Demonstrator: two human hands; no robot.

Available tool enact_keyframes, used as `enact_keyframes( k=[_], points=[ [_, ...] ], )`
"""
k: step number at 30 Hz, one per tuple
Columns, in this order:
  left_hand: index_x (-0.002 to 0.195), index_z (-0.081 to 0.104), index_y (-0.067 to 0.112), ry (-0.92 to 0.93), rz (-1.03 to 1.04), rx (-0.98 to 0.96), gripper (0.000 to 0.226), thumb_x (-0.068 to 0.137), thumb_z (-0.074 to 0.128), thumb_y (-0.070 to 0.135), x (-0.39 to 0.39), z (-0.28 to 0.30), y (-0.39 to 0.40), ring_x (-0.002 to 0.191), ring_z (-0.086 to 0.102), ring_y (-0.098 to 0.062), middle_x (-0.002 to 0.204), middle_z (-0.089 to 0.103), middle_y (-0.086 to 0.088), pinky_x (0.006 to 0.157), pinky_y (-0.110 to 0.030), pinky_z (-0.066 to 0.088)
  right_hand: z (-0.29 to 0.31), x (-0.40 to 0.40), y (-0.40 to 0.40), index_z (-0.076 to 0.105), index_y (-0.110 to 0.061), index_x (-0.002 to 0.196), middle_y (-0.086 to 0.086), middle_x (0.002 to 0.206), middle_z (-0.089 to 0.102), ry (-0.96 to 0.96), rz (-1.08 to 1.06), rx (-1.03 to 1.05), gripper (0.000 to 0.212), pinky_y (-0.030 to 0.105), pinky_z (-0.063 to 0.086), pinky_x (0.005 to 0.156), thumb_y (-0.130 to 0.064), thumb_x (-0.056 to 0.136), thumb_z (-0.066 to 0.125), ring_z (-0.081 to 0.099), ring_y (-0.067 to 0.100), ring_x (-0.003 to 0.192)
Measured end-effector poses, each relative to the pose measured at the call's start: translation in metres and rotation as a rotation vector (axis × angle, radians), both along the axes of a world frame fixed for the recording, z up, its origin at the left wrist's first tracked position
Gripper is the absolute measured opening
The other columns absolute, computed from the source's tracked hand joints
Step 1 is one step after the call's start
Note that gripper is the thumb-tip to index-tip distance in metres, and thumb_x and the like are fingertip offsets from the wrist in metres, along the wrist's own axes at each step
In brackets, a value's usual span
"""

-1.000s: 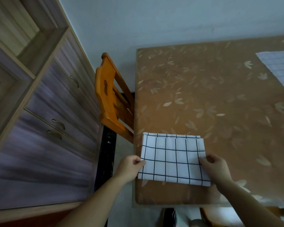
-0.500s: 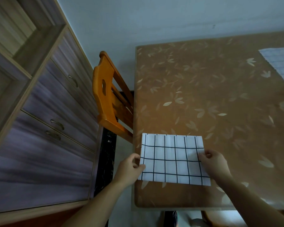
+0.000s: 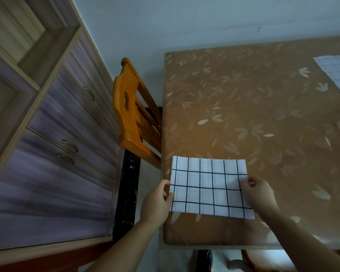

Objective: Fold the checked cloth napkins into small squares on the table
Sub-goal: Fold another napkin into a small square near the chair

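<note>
Left hand [image 3: 157, 201] pinches the left edge of the checked napkin [image 3: 208, 186], thumb on top, fingers curled under the edge. Right hand [image 3: 260, 194] grips the right edge, thumb & fingertips bent onto the cloth; how much of the fabric it has hold of is prob. only the edge, hard to tell from this angle. Napkin is white w/ dark grid lines, folded into a rectangle, lying flat on the desk [image 3: 263, 124] near its front left corner, between the two hands. Desk has a brown cover w/ pale leaf print. A second checked cloth [image 3: 336, 73] lies at the far right of the desk, well apart from the first & cut off by the frame edge. Orange wooden chair [image 3: 132, 118] stands just beside the desk's left side. Further left, a cabinet [image 3: 53, 158] w/ purple-grey drawer fronts & metal handles. Pale wall [image 3: 185, 22] behind desk & chair.
</note>
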State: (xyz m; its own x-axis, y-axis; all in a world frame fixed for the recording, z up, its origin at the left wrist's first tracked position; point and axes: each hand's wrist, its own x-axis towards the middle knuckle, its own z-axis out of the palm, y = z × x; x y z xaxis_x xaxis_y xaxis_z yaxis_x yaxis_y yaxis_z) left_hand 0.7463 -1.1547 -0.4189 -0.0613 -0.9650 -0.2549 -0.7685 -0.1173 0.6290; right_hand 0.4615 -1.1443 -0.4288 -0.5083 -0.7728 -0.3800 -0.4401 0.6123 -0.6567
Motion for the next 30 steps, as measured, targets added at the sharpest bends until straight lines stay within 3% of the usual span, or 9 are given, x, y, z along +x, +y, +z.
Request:
enact_keyframes(
  k=[5, 8, 10, 12, 16, 19, 21, 23, 30],
  points=[
    [0.128, 0.052, 0.03, -0.253, -0.281, -0.348, 0.034, 0.094, 0.047, 0.034, -0.023, -0.005, 0.002, 0.119, 0.048, -0.015, 0.126, 0.054, 0.006, 0.097, -0.036, 0.042, -0.003, -0.001, 0.0, 0.064, -0.016, 0.092, -0.005, 0.08, 0.062, 0.038, 0.017, -0.004, 0.022, 0.024, 0.038, 0.052, -0.032, 0.094, 0.048, 0.054, 0.008, 0.07],
    [0.147, 0.029, 0.036, -0.368, -0.51, -0.275, 0.049, 0.099, 0.022, 0.046, -0.054, -0.021, -0.001, 0.148, 0.009, -0.022, 0.159, 0.021, 0.005, 0.119, -0.052, 0.008, -0.004, -0.001, -0.001, 0.064, -0.016, 0.09, -0.004, 0.079, 0.063, 0.069, 0.018, 0.01, 0.023, 0.021, 0.035, 0.049, -0.032, 0.094, 0.048, 0.054, 0.006, 0.067],
    [0.151, 0.008, 0.039, -0.437, -0.544, -0.233, 0.055, 0.098, 0.008, 0.051, -0.06, -0.033, 0.0, 0.148, -0.014, -0.02, 0.162, 0.0, 0.005, 0.118, -0.05, -0.01, -0.003, -0.001, -0.002, 0.064, -0.017, 0.09, -0.001, 0.082, 0.066, 0.065, 0.022, 0.035, 0.022, 0.021, 0.036, 0.049, -0.031, 0.093, 0.048, 0.054, 0.007, 0.067],
    [0.151, 0.002, 0.04, -0.458, -0.531, -0.23, 0.056, 0.097, 0.005, 0.053, -0.058, -0.04, 0.0, 0.146, -0.018, -0.019, 0.162, -0.002, 0.005, 0.117, -0.05, -0.013, 0.006, 0.0, -0.001, 0.063, -0.019, 0.096, 0.001, 0.092, 0.067, 0.072, 0.031, 0.047, 0.021, 0.023, 0.04, 0.053, -0.035, 0.092, 0.049, 0.057, 0.01, 0.071],
    [0.151, 0.005, 0.04, -0.457, -0.515, -0.244, 0.055, 0.097, 0.008, 0.052, -0.06, -0.041, 0.001, 0.148, -0.014, -0.018, 0.162, 0.0, 0.006, 0.118, -0.051, -0.008, 0.018, 0.017, 0.018, 0.049, -0.019, 0.127, 0.009, 0.132, 0.049, 0.488, 0.15, -0.23, 0.041, 0.044, 0.048, 0.087, -0.039, 0.091, 0.052, 0.053, 0.028, 0.115],
    [0.15, -0.009, 0.039, -0.498, -0.551, -0.247, 0.059, 0.096, 0.009, 0.054, -0.058, -0.042, 0.001, 0.147, -0.016, -0.021, 0.162, -0.007, 0.005, 0.118, -0.052, -0.005, 0.009, 0.076, 0.03, 0.034, -0.017, 0.146, 0.008, 0.156, 0.028, 0.485, 0.447, -0.346, 0.057, 0.046, 0.024, 0.114, -0.043, 0.096, 0.041, 0.021, 0.028, 0.145],
    [0.146, -0.024, 0.032, -0.59, -0.612, -0.239, 0.072, 0.095, 0.021, 0.056, -0.056, -0.045, 0.001, 0.145, -0.024, -0.025, 0.16, -0.019, 0.0, 0.116, -0.054, -0.008, -0.006, 0.11, 0.032, 0.015, -0.024, 0.153, 0.001, 0.161, 0.008, 0.404, 0.574, -0.281, 0.06, 0.039, 0.004, 0.12, -0.047, 0.098, 0.024, -0.003, 0.018, 0.149],
    [0.144, -0.031, 0.026, -0.655, -0.607, -0.215, 0.081, 0.097, 0.029, 0.052, -0.057, -0.047, 0.001, 0.142, -0.031, -0.025, 0.157, -0.029, 0.0, 0.115, -0.054, -0.012, -0.018, 0.12, 0.029, 0.009, -0.027, 0.153, -0.002, 0.161, 0.004, 0.363, 0.549, -0.242, 0.058, 0.033, -0.006, 0.119, -0.048, 0.099, 0.017, -0.011, 0.01, 0.147],
    [0.152, 0.004, 0.04, -0.52, -0.523, -0.239, 0.057, 0.096, 0.007, 0.052, -0.06, -0.038, 0.0, 0.149, -0.009, -0.02, 0.162, -0.004, 0.007, 0.118, -0.052, -0.006, -0.03, 0.073, 0.037, 0.029, -0.012, 0.149, 0.008, 0.157, 0.026, 0.619, 0.626, -0.14, 0.059, 0.044, 0.011, 0.117, -0.043, 0.098, 0.023, 0.017, 0.021, 0.146]
  ],
)
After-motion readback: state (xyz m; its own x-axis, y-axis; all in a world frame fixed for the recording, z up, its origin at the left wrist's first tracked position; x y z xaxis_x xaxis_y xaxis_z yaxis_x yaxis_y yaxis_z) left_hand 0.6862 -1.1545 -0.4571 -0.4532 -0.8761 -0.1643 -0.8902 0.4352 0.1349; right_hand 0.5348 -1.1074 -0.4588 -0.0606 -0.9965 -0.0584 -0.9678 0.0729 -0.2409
